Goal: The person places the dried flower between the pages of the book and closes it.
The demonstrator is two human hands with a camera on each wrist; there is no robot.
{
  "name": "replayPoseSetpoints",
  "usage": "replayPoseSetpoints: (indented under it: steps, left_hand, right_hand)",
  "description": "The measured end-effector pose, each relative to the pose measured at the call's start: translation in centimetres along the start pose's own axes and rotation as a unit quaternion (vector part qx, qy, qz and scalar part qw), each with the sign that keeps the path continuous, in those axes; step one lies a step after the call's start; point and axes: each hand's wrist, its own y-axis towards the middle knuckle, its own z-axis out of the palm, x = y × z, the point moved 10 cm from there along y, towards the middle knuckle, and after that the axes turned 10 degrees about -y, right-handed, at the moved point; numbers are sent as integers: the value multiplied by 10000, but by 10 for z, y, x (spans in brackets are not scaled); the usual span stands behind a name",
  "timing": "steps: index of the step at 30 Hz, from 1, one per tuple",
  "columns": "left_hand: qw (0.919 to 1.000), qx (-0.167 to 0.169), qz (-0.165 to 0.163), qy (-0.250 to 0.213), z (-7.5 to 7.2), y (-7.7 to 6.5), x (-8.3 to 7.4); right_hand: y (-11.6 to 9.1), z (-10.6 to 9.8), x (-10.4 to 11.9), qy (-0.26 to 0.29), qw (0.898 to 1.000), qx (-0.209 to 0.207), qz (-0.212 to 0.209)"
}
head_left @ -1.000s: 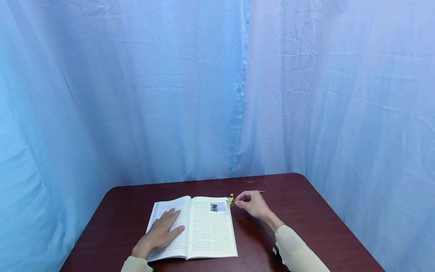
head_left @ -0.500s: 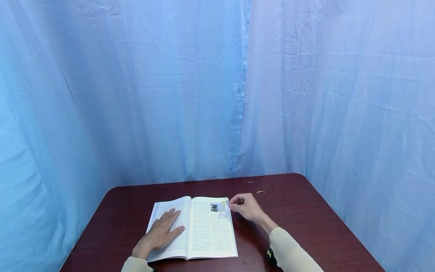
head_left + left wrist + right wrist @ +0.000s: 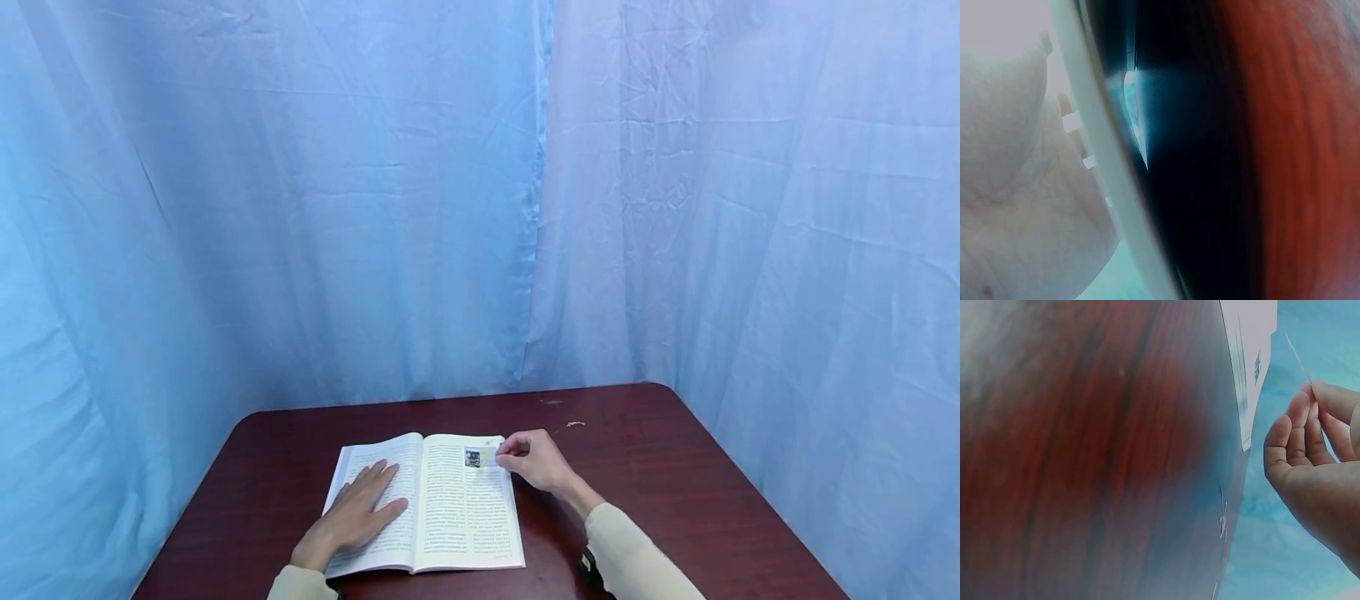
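Note:
An open book (image 3: 450, 533) lies on the table, its printed pages facing up. My left hand (image 3: 356, 508) rests on the left page with the fingers spread and straight; in the left wrist view the palm (image 3: 1016, 162) is beside the book's pale edge (image 3: 1110, 169). At the right page's upper corner, my right hand (image 3: 536, 460) pinches a thin gold bookmark (image 3: 1298, 356) between thumb and forefinger. The bookmark is edge-on in the right wrist view and blurred over the page in the head view. A thin knotted cord (image 3: 1223, 520) shows below the hand.
The dark red wooden table (image 3: 675, 500) has rounded far corners. A small pale strand (image 3: 575, 423) lies right of the book, near the far edge. Blue curtains (image 3: 375, 208) hang behind and at both sides.
My right hand has moved left and slightly nearer, carrying the bookmark from beside the book to over the right page's upper corner. The left hand has stayed still.

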Motion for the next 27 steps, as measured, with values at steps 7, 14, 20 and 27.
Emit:
replayPoseSetpoints:
  steps: [7,14,20,27]
  left_hand:
    - [10000,12,39,-35,0,0,1]
    - [10000,-3,16,-17,-1,0,0]
    - [9997,-74,168,-150,0,-1,2]
    - [10000,-7,72,-49,0,0,1]
  right_hand:
    - [-1,7,3,6,9999,116,-15]
    - [0,12,2,-16,9998,184,36]
    - [0,13,3,-56,9998,195,-1]
    - [0,17,2,-87,9996,263,60]
